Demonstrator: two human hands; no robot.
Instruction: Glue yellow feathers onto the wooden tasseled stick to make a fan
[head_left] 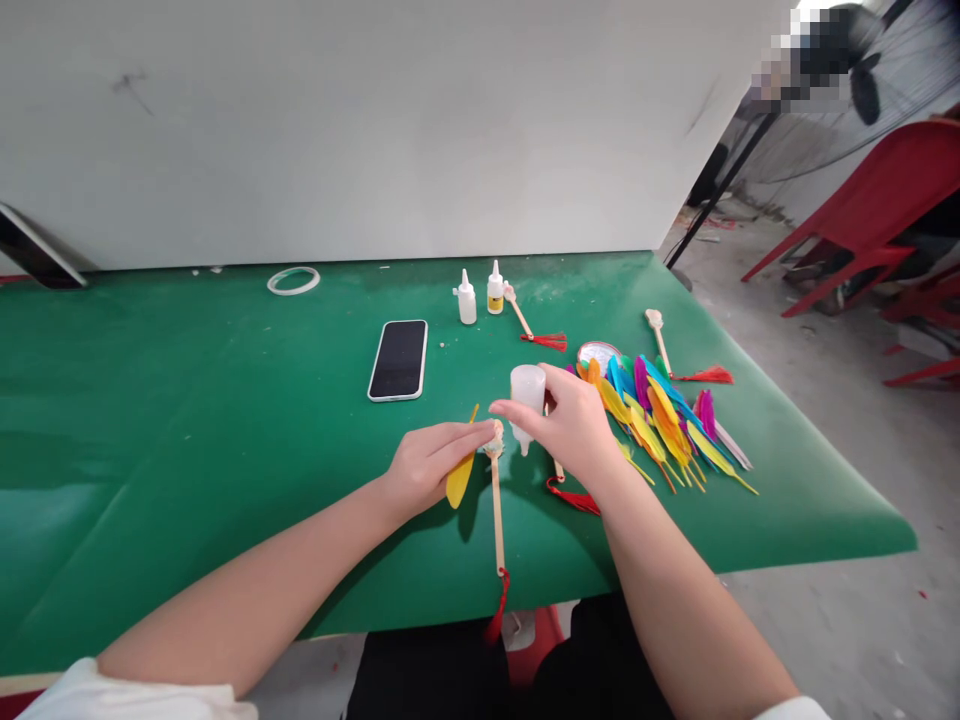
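Note:
My right hand (pixel 576 418) grips a white squeeze bottle (pixel 528 384) tipped upside down, its nozzle pointing at the table. Just left of that nozzle lies a thin wooden stick (pixel 497 510) with a small decorated head and a red tassel (pixel 499 612) over the front edge. My left hand (pixel 429 458) is closed on a yellow feather (pixel 460 482), and its fingertips touch the stick's head. Partly hidden behind my right hand is another stick with a red tassel (pixel 576 498).
Colourful feathers (pixel 664 410) lie in a pile at right, beside a round dish (pixel 598 352). Two small bottles (pixel 466 300) stand near the wall. A phone (pixel 399 360), a white ring (pixel 293 281) and two more tasselled sticks (pixel 660 340) rest on the green table (pixel 225 400).

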